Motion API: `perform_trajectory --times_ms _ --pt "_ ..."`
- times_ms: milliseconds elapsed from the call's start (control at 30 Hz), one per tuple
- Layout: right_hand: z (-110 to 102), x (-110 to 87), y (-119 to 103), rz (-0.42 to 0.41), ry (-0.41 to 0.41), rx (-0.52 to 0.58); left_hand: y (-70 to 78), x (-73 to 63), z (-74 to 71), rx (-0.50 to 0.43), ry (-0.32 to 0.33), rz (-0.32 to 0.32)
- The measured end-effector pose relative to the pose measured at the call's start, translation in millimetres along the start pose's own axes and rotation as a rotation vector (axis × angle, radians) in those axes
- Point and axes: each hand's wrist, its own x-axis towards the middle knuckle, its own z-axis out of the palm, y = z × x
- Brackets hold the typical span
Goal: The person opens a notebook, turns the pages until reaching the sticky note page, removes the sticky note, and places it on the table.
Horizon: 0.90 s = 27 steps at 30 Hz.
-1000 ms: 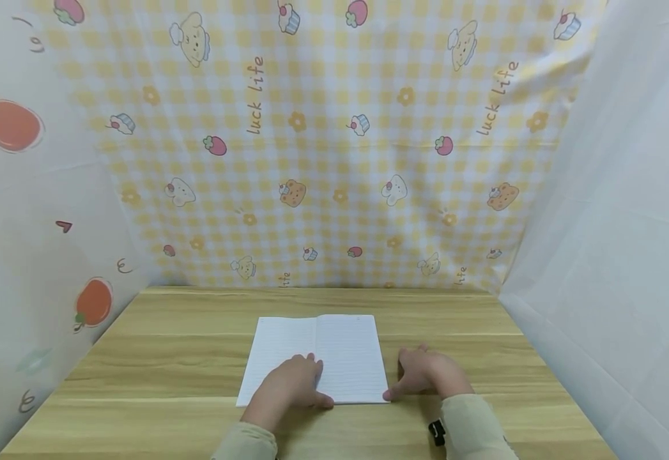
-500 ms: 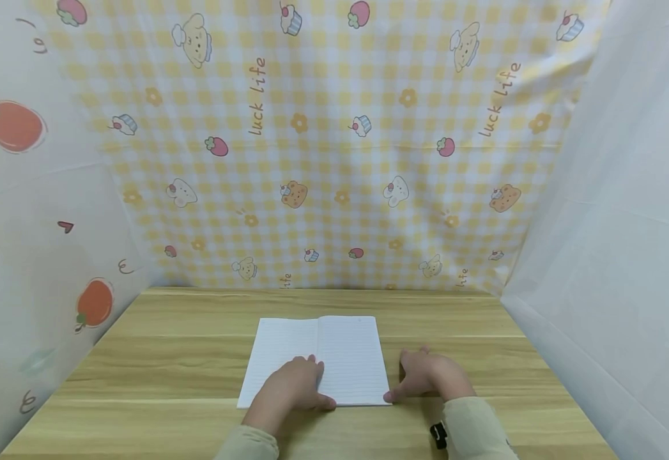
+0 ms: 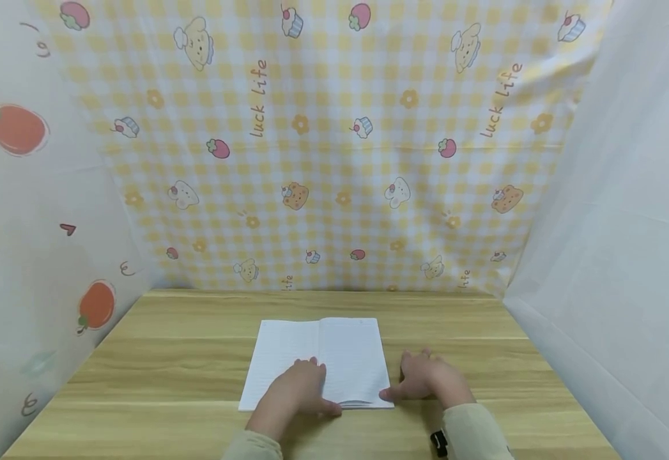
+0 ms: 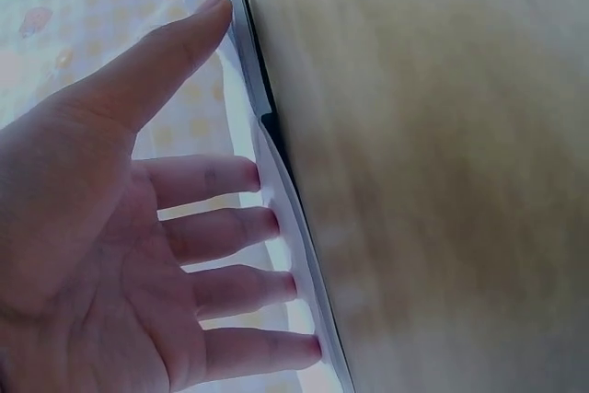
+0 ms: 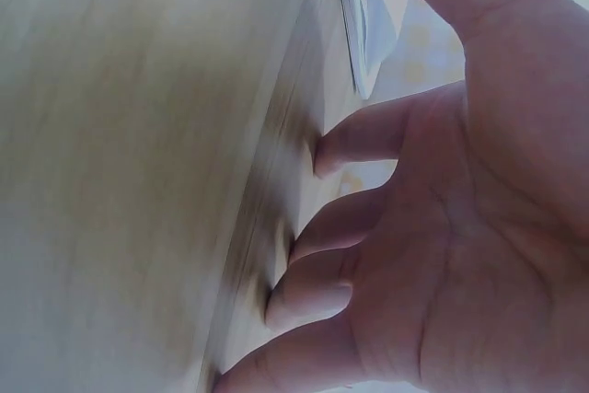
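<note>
The white lined-paper right page (image 3: 354, 361), no longer flat, is buckling at lower centre beside the loosely spread right hand (image 3: 423, 375), while the straight-fingered left hand (image 3: 295, 390) is seemingly steadying the white paper notebook (image 3: 282, 342).

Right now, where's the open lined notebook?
Head view, lower centre: the lined notebook lies on the wood-grain table, left hand over its near middle, right hand beside its near right corner.

The right hand (image 3: 425, 375) is sliding its thumb (image 3: 390, 393) slightly toward nine o'clock, onto the five-o'clock corner of the notebook (image 3: 285, 338), and the three-o'clock page (image 3: 350, 364) is bowing up along its six-o'clock edge, no longer lying flat.
</note>
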Motion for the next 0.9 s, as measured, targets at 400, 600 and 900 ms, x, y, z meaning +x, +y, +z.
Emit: perform_trajectory --times_ms 400,600,900 --pt "2 -0.9 3 0.001 -0.008 0.021 -16.0 5.8 0.5 -0.137 0.063 0.058" --pt "3 -3.8 6 -0.015 0.000 0.011 -15.5 6.2 5.0 0.045 0.391 0.054" --pt "7 -6.9 8 0.006 0.002 0.035 -0.9 -6.8 2.4 0.589 0.353 0.195"
